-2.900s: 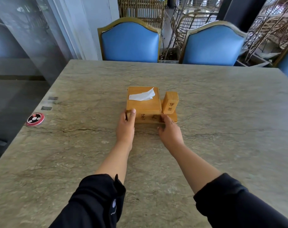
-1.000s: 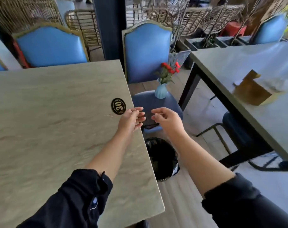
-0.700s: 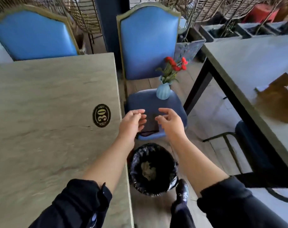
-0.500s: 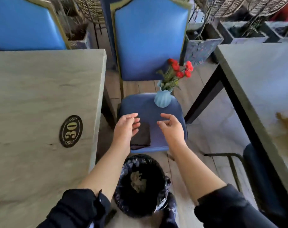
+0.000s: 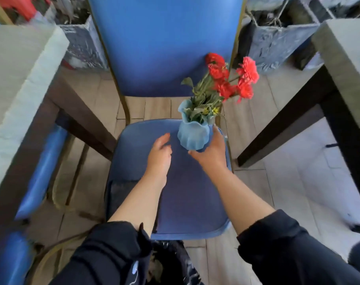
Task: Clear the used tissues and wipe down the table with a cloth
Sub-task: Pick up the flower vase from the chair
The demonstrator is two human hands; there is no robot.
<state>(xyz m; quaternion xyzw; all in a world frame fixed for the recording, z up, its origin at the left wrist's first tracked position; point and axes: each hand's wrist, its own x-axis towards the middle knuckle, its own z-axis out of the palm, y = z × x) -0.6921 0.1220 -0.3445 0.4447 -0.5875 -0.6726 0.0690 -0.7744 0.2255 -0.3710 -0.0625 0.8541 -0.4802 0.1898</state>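
1. Right hand (image 5: 211,150): fingers and thumb curled round the lower body of a pale blue vase (image 5: 194,134), ribbed and matte, with a wavy flared lip.
2. Left hand (image 5: 159,156): holding nothing, fingers loosely extended, just left of the vase and apart from it.
3. Red flowers (image 5: 230,79): ruffled heads on green stems, leaning up and right from the vase mouth.
4. Blue chair (image 5: 185,192): smooth padded seat beneath both hands, rounded piped edge, thin gold frame; flat upright back beyond the fingertips.
5. Dark cloth (image 5: 121,194): lies on the seat's left side, under the left forearm.
6. Table (image 5: 16,68): pale stone-like slab well left of the left hand; its rough thick edge leaves a floor gap beside the chair.
7. Second table (image 5: 347,58): right of the right hand, dark leg angled down.
8. Black-lined bin (image 5: 171,262): between the sleeves, near the seat's front edge.
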